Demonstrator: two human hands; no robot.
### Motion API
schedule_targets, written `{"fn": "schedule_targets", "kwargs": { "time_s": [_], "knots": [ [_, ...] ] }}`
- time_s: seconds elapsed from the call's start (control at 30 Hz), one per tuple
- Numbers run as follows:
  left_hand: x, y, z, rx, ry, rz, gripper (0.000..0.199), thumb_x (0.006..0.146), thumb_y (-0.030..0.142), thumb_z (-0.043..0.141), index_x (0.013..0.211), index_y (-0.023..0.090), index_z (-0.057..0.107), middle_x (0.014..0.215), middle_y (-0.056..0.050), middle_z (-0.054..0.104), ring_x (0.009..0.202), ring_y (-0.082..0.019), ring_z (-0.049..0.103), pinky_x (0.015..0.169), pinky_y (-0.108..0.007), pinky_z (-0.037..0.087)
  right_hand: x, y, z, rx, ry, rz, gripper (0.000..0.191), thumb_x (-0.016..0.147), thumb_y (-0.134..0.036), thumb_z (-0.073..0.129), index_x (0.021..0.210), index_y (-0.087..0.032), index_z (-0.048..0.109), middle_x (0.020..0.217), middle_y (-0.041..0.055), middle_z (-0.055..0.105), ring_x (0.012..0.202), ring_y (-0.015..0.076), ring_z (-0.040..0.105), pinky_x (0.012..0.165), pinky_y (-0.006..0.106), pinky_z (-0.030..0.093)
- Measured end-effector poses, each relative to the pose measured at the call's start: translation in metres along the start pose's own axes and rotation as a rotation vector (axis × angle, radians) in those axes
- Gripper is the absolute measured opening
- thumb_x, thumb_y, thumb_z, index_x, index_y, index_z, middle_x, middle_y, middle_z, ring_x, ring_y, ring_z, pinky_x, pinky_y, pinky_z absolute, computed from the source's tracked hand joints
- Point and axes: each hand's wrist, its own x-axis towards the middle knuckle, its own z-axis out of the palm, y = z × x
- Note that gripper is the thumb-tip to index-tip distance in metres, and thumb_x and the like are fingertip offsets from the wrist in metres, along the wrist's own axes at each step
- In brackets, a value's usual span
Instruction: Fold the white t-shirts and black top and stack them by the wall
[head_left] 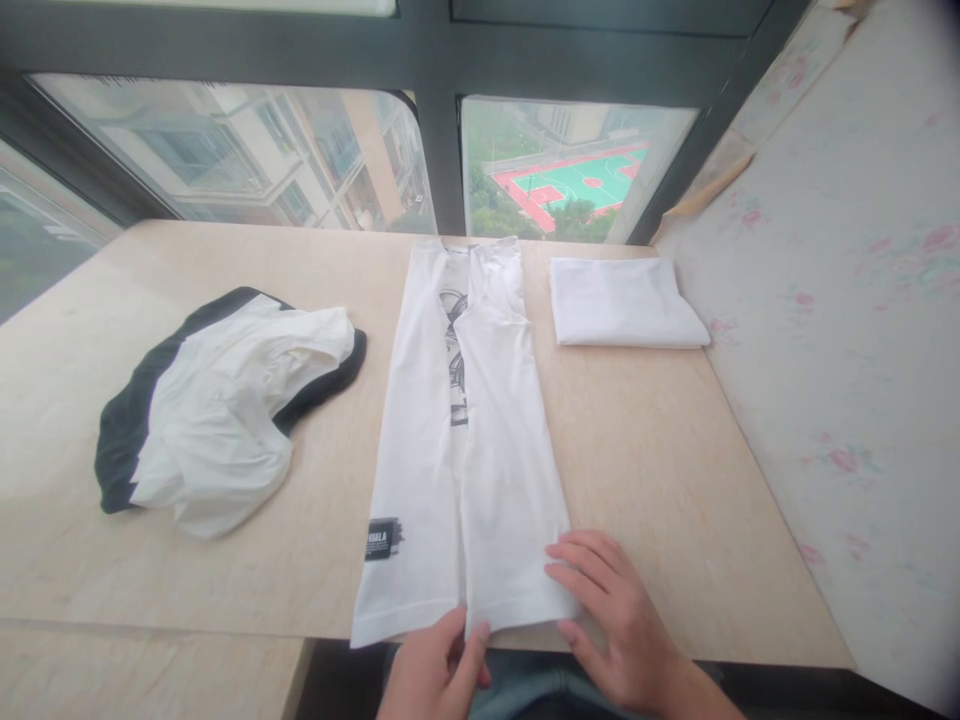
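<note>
A white T-shirt (506, 450) lies lengthwise in front of me with both sides folded in toward its middle. A strip of dark printed drawing shows in the gap, and a black label print sits near the lower left. My left hand (439, 665) pinches the hem at the centre, between thumb and forefinger. At the lower right corner, my right hand (619, 625) rests with its fingers stretched over the cloth's side edge. Its thumb is apart from the fingers, just below the hem.
A folded white cloth (626, 305) lies at the back right of the table (652, 480). To the left is a loose heap of white and black clothing (225, 410). Windows (442, 130) stand behind, and a flowered wall (847, 330) borders the right.
</note>
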Motion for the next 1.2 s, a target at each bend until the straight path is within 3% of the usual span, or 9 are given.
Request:
{"fn": "schedule_targets", "kwargs": {
  "time_s": [0.13,0.27,0.43,0.53,0.6,0.77,0.9,1.07,1.2],
  "knots": [
    [0.01,0.014,-0.032,0.318,0.097,0.06,0.046,0.096,0.054,0.038,0.07,0.021,0.055,0.062,0.0,0.06,0.061,-0.016,0.054,0.06,-0.026,0.035,0.032,0.028,-0.01,-0.011,0.133,0.059,0.031,0.091,-0.019,0.055,0.121,-0.019,0.061,0.113,0.0098,0.067,0.109,0.0236,0.06,0.094,0.042,0.052],
    [0.061,0.044,-0.064,0.391,0.273,0.298,0.03,0.098,0.043,0.04,0.096,0.023,0.062,0.083,0.0,0.068,0.075,-0.017,0.062,0.071,-0.028,0.044,0.111,0.08,-0.016,-0.154,0.235,0.13,0.019,0.094,-0.018,0.052,0.104,-0.019,0.068,0.099,0.0079,0.07,0.097,0.022,0.063,0.089,0.038,0.052],
    [0.167,0.092,-0.084,0.603,0.523,0.652,0.03,0.096,0.03,0.046,0.119,0.018,0.061,0.131,-0.011,0.062,0.122,-0.026,0.056,0.103,-0.04,0.044,0.243,0.133,-0.019,-0.367,0.113,0.2,0.025,0.092,-0.016,0.053,0.112,-0.016,0.068,0.113,0.0111,0.067,0.107,0.0247,0.059,0.095,0.037,0.047],
    [0.216,0.108,-0.088,0.813,0.593,0.678,0.046,0.095,0.035,0.051,0.136,0.016,0.054,0.152,-0.016,0.044,0.142,-0.035,0.038,0.114,-0.053,0.033,0.297,0.151,-0.017,-0.523,0.013,0.218,0.03,0.093,-0.017,0.052,0.12,-0.015,0.065,0.122,0.0135,0.063,0.114,0.0273,0.054,0.096,0.038,0.043],
    [0.234,0.109,-0.09,0.873,0.608,0.643,0.056,0.095,0.043,0.05,0.144,0.017,0.047,0.157,-0.016,0.037,0.145,-0.037,0.032,0.115,-0.058,0.029,0.314,0.16,-0.016,-0.616,-0.068,0.233,0.028,0.096,-0.015,0.045,0.114,-0.015,0.067,0.117,0.0144,0.064,0.11,0.0275,0.055,0.093,0.038,0.042],
    [0.242,0.098,-0.09,0.892,0.627,0.636,0.064,0.098,0.053,0.04,0.151,0.017,0.038,0.16,-0.015,0.032,0.148,-0.032,0.03,0.119,-0.055,0.024,0.317,0.17,-0.019,-0.751,-0.116,0.298,0.032,0.097,-0.012,0.037,0.104,-0.013,0.068,0.105,0.0163,0.066,0.102,0.0268,0.059,0.086,0.037,0.042],
    [0.24,0.096,-0.09,0.888,0.628,0.639,0.063,0.097,0.054,0.041,0.149,0.019,0.042,0.161,-0.013,0.032,0.148,-0.033,0.03,0.119,-0.055,0.024,0.331,0.165,-0.024,-0.751,-0.128,0.339,0.028,0.097,-0.022,0.042,0.104,-0.015,0.068,0.107,0.016,0.067,0.103,0.0277,0.059,0.085,0.037,0.044],
    [0.24,0.096,-0.088,0.892,0.618,0.626,0.063,0.097,0.056,0.04,0.149,0.02,0.043,0.161,-0.011,0.032,0.148,-0.034,0.028,0.12,-0.057,0.024,0.394,0.164,-0.013,-0.677,-0.074,0.331,0.034,0.1,-0.038,0.042,0.119,-0.017,0.061,0.118,0.0153,0.065,0.111,0.0274,0.058,0.089,0.036,0.047],
    [0.238,0.096,-0.087,0.868,0.603,0.627,0.064,0.097,0.056,0.039,0.149,0.019,0.042,0.161,-0.012,0.032,0.149,-0.035,0.027,0.12,-0.059,0.022,0.458,0.177,0.004,-0.602,-0.057,0.44,0.043,0.098,-0.045,0.047,0.123,-0.013,0.059,0.117,0.0194,0.065,0.109,0.0307,0.061,0.088,0.041,0.049]
  ]
}}
